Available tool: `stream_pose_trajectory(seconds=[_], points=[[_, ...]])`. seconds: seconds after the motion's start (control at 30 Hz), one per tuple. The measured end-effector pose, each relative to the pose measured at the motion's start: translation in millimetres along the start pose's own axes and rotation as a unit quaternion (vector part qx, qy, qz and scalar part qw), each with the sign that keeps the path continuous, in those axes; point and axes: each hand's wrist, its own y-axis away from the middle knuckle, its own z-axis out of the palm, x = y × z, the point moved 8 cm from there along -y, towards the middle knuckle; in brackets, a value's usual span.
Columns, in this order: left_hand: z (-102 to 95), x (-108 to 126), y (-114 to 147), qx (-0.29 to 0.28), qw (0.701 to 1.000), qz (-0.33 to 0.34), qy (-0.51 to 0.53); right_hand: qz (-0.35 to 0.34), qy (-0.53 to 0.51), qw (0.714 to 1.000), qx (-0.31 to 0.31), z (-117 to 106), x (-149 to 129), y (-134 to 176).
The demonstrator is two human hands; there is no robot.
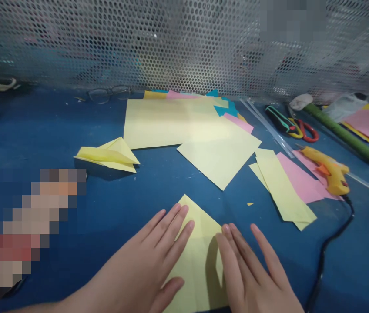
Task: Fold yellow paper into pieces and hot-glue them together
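Observation:
A pale yellow sheet of paper [194,261] lies in front of me, its pointed corner facing away. My left hand [152,252] rests flat on its left side, fingers stretched out and thumb apart. At the sheet's right edge, my right hand [253,269] has thumb and fingers closed on the paper, with one finger held away. That edge is raised a little and throws a shadow on the sheet; its part under the right hand is hidden. Beyond my left hand sits a folded yellow paper plane [109,155].
Larger yellow sheets [158,124] lie ahead over coloured scraps. To the right are yellow strips [279,187], pink paper [302,182], a yellow glue gun [331,171] with a black cord, a cutter [280,119] and red-handled scissors [308,131]. A perforated metal panel [171,48] stands behind.

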Motion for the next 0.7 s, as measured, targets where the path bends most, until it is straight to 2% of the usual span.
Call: stream_pose_trajectory(seconds=[0.1,0.17,0.27,0.4,0.47,0.6,0.63,0.7], points=[[-1.6,0.3,0.0,-0.006,1.0,0.005,0.006,-0.006,-0.019,1.0,-0.001,-0.6,1.5,3.7],[-2.6,-1.1,-0.5,-0.007,1.0,-0.007,0.012,0.035,-0.066,0.997,0.005,-0.1,11.9,-3.3],[-6.9,-3.4,-1.8,0.009,1.0,-0.02,0.005,0.139,-0.119,0.983,0.029,4.3,34.2,-17.4],[-11.6,-8.3,0.4,0.012,0.999,-0.035,0.003,0.156,-0.212,0.963,0.059,10.6,42.0,-27.8],[-14.3,-10.4,3.5,0.021,0.999,-0.045,0.021,0.158,-0.294,0.941,0.052,13.5,42.9,-27.6],[-17.3,-9.9,6.5,0.044,0.995,-0.048,0.07,0.192,-0.469,0.861,0.032,16.1,46.7,-26.2],[-16.5,-9.5,6.0,0.045,0.995,-0.048,0.074,0.201,-0.489,0.848,0.035,15.4,48.6,-26.7],[-11.2,-9.3,4.6,0.033,0.996,-0.048,0.074,0.214,-0.495,0.841,0.041,14.7,52.5,-28.7]])
